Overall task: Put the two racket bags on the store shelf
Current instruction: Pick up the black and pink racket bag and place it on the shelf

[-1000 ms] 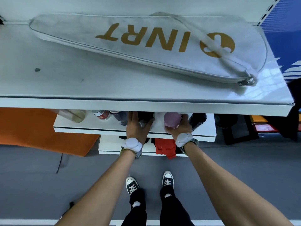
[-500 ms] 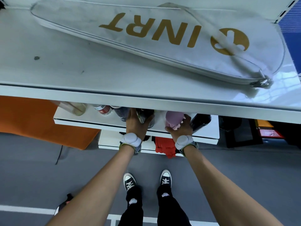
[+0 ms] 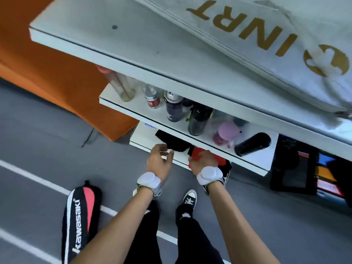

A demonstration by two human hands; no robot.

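The white racket bag [image 3: 266, 54] with gold lettering lies flat on the top shelf [image 3: 133, 46] of the white store unit, filling its right part and reaching the front edge at the far right. The black and pink racket bag [image 3: 80, 221], printed "kawasaki", lies on the grey floor [image 3: 38, 149] well below and to the left of that top shelf, across a white painted line, beside the person's left leg.

Under the top shelf, the middle shelf [image 3: 253, 159] carries a row of bottles: a clear tube [image 3: 122, 86], a water bottle with a red label [image 3: 152, 98], a dark bottle [image 3: 173, 107], a smoky black bottle [image 3: 198, 121], a pink cup [image 3: 224, 134] and a black flask [image 3: 251, 143] lying on its side.

Both hands sit below the middle shelf's front edge, near each other but not touching. The left hand [image 3: 160, 161] is open with fingers loosely spread and holds nothing, just in front of a black cloth [image 3: 171, 141] on the lowest shelf. The right hand [image 3: 203, 161] rests against a red item [image 3: 196, 153] there; whether it grips it I cannot tell. Each wrist wears a white band.
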